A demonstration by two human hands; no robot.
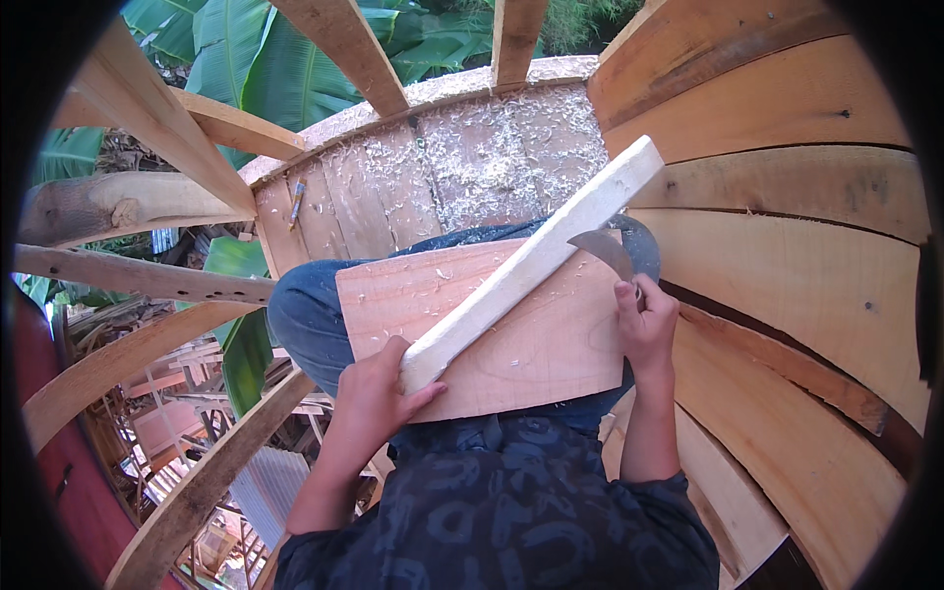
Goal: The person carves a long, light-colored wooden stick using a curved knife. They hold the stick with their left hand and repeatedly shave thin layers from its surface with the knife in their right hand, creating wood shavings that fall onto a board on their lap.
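A long pale wooden stick (531,265), squared along its sides, slants from near left to far right above my lap. Its near end is gripped by my left hand (379,385), thumb on one side. Under it a flat reddish wooden board (472,369) lies across my crossed legs, with a few shavings on it. My right hand (649,320) is closed around a knife with a curved, dark metal blade (602,252); its handle is mostly hidden in the fist. The blade's tip meets the stick's right-hand edge, past its middle.
Pale wood shavings (492,162) cover much of the plank floor (359,211) ahead. A small pen-like tube (296,204) lies at its left. Plank walling (787,177) rises close on my right. Open wooden posts (157,123) stand on the left, with banana leaves (295,74) beyond.
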